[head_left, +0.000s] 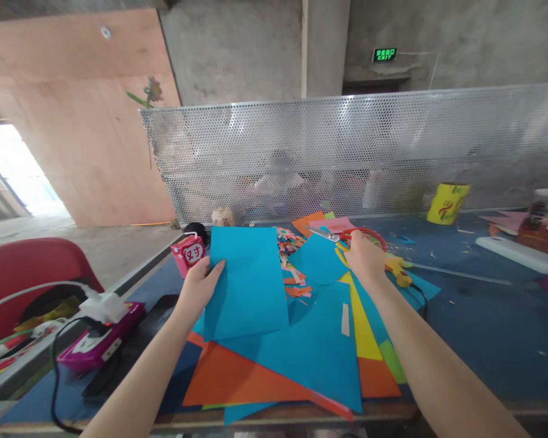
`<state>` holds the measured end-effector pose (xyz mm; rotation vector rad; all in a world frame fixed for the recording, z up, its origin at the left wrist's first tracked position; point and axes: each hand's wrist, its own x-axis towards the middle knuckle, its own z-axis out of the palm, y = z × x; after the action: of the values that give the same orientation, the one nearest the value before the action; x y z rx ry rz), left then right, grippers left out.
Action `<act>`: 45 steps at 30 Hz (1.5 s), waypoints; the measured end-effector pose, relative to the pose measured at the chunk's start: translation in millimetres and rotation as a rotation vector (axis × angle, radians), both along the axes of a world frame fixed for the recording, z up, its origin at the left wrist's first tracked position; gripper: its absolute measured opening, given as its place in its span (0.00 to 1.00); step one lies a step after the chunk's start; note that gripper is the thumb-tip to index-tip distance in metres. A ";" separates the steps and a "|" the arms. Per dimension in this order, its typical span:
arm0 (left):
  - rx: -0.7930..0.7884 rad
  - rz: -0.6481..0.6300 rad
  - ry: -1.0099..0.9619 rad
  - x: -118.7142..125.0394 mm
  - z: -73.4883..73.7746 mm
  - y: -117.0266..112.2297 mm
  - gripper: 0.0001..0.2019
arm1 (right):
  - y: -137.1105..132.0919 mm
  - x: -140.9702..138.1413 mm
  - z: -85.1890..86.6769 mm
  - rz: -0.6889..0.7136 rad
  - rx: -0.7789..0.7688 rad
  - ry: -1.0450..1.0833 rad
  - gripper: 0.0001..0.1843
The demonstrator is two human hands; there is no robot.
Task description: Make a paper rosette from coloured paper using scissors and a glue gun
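My left hand is closed on the left edge of a blue sheet of paper, thumb on top, holding it up over the pile. Farther right, my right hand has its fingers curled at the handles of a pair of scissors. Their metal blades point left, and a yellow handle part shows below the hand. Under both hands lie more blue sheets, with orange paper and yellow paper beneath. Paper scraps in several colours are heaped between the hands.
A pink drink carton with a straw stands left. A purple power strip with cables and a black flat object lie nearby. A yellow glue gun lies right, a yellow roll behind it. A perforated metal screen borders the table.
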<state>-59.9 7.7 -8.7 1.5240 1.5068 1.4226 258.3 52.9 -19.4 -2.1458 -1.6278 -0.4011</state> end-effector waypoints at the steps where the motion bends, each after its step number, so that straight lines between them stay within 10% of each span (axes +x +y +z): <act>1: 0.010 0.004 -0.034 -0.7 0.2 0.0 0.22 | -2.9 1.9 5.0 -0.020 0.010 0.016 0.10; 7: 0.014 0.025 -0.092 -6.0 -2.1 3.4 0.21 | -38.9 17.3 49.1 -0.046 0.288 0.305 0.13; 13: 0.052 0.087 0.169 -7.7 -0.6 4.6 0.16 | -73.4 51.5 82.0 -0.031 0.070 0.337 0.07; 26: 0.029 0.259 1.085 4.9 1.6 -5.6 0.20 | -101.2 90.7 39.2 -0.037 -0.100 0.516 0.05; 29: 0.177 0.075 1.237 30.7 8.3 -12.5 0.22 | -101.9 89.1 33.8 0.003 -0.096 0.562 0.05; 34: 0.271 -0.661 1.239 91.4 -6.0 -4.0 0.33 | -101.1 80.9 32.6 0.014 -0.075 0.606 0.05; 45: 0.141 -0.650 1.135 114.2 -44.9 34.1 0.19 | -103.9 71.4 26.8 0.044 -0.078 0.733 0.06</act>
<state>54.3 41.8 -53.6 2.7987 1.1782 0.2199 329.7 -51.0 7.4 -1.9584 -1.2609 0.4307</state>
